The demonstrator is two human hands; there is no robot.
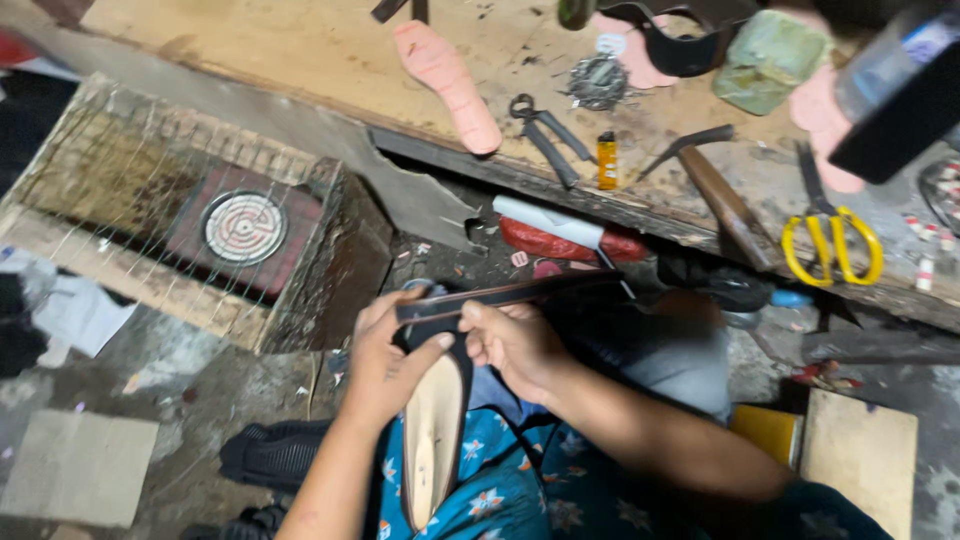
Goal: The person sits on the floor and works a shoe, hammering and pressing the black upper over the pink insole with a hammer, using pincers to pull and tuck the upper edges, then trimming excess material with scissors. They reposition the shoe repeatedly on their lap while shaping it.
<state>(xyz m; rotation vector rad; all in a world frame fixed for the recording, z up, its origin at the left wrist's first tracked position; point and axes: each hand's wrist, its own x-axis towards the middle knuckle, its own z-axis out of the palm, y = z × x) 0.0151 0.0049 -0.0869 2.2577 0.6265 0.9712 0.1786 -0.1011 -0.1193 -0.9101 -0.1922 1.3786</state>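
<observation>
Left hand (385,365) fingers curl around the upper end of a shoe sole (432,440), thumb pressed on its tan face, grasping it. Right hand (515,345) fingers pinch a dark strap (510,292) that runs across the top of the sole and out to the right, gripping it tight. Both hands touch near the sole's top end. The sole stands roughly upright over the person's lap, on blue flowered cloth (500,480), just below the workbench's near edge.

Nothing sits between camera and hands. A grey knee (670,360) lies just behind the right hand.

On the workbench (330,50), near its front edge: a pink foot-shaped form (450,85), black pliers (545,130), an orange lighter (607,160), a hammer (725,195) with its handle hanging over the edge. Yellow-handled scissors (830,240) lie toward the right end. A green block (770,60) and a black curved strap piece (680,45) sit at the far edge. A blurred dark object (900,90) hangs in the top right corner, too blurred to tell.

Under the bench edge: a red and white roll (560,235). Left of the hands, a wire-covered wooden box (180,210) holds a round coil heater (244,227). A black shoe (275,455) lies on the floor beside the left forearm. The floor (180,380) is grey concrete, littered with scraps; a cardboard piece (75,465) lies at lower left, a wooden board (860,450) at lower right. Dim workshop light.
</observation>
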